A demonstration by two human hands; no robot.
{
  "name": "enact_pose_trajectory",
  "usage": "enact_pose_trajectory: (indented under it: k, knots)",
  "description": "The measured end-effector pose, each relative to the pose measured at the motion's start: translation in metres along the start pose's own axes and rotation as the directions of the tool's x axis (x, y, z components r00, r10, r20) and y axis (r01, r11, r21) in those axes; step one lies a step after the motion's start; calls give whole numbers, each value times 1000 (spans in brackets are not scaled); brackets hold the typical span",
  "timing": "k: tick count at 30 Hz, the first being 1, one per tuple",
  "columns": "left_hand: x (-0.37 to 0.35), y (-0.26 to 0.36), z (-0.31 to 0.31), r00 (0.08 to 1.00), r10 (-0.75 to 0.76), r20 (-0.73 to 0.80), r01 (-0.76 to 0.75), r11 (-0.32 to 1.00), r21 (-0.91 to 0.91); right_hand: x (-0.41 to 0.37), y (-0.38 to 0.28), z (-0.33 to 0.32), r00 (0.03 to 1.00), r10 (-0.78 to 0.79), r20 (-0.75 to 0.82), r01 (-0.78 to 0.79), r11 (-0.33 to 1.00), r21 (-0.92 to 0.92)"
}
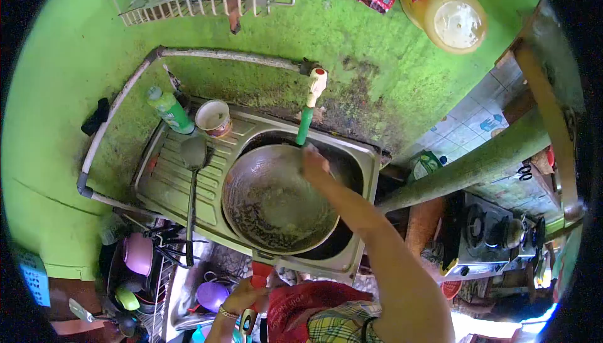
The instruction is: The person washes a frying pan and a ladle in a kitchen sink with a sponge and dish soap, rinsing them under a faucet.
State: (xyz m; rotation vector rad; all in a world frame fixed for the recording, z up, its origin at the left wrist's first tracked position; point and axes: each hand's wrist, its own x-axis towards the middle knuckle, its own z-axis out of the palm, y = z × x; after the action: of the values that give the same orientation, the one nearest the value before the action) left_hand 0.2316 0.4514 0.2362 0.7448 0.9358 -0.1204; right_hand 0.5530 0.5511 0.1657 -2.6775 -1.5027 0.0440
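Note:
A large wok [282, 202], wet and smeared with grey-white suds, rests over the basin of a metal sink [370, 186]. Its red handle [260, 274] points toward my body, and my left hand [244, 297] is closed around it. Along the far right part of the wok's rim lies my right hand [316, 164], fingers bent together. Whatever is in those fingers is too small and hidden to name. Just above that hand hangs the green end of a tap [304, 126]. On the drainboard at left lies a metal spatula [193, 186] with a dark handle.
A green bottle [171, 111] and a white tub [213, 118] stand on the drainboard's back edge. A pipe [125, 95] runs along the green wall. Bowls and pans crowd a rack [164, 286] below left. At right are a slanting post [471, 161] and a stove [490, 236].

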Motion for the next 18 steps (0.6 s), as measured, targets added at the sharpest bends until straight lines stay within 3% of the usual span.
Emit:
enact_pose_trajectory:
  k: [2, 3, 4, 6, 7, 9, 10, 11, 12, 14, 15, 16, 18]
  knots:
    - [12, -18, -8, 999, 6, 54, -3, 998, -65, -4, 36, 24, 991, 85, 102, -96, 989, 110]
    - [17, -24, -10, 994, 1, 106, 13, 992, -123, -13, 46, 31, 977, 121, 176, -131, 990, 46]
    - [10, -14, -1, 995, 46, 93, -43, 998, -37, -23, 51, 32, 957, 160, 241, -160, 987, -21]
    - [11, -18, -3, 992, 50, 119, -42, 997, -69, -47, 53, 36, 932, 39, 361, 8, 992, -128]
    - [12, -19, -5, 989, 40, 140, -27, 996, -88, -52, 52, 41, 934, 41, 356, 6, 991, -130]
    - [10, -16, -3, 990, 45, 137, -38, 998, -57, -47, 40, 60, 898, -119, 423, 205, 965, -165]
    - [8, -12, 1, 995, 46, 89, -46, 999, 5, -33, 30, 72, 903, -122, 412, 203, 966, -159]
    - [6, -11, 2, 998, 47, 37, -49, 997, 64, -14, 16, 92, 978, -183, 96, 179, 983, 51]
    - [17, -27, -12, 990, 62, 125, -61, 998, -12, 3, -1, 118, 962, -152, -225, 210, 942, 261]
    - [20, -27, -11, 993, 33, 116, -25, 997, -74, 40, -47, 191, 970, -40, -239, 176, 794, 582]
    - [20, -25, -12, 993, 10, 121, 6, 991, -135, 41, -78, 190, 991, -136, -10, 112, 772, 625]
    - [12, -15, -11, 995, -45, 86, 51, 996, -78, 42, -110, 189, 950, -223, 219, 33, 768, 639]
    - [11, -14, -11, 995, -86, 56, 89, 994, -62, -9, -153, 126, 947, -321, 14, 196, 611, 767]
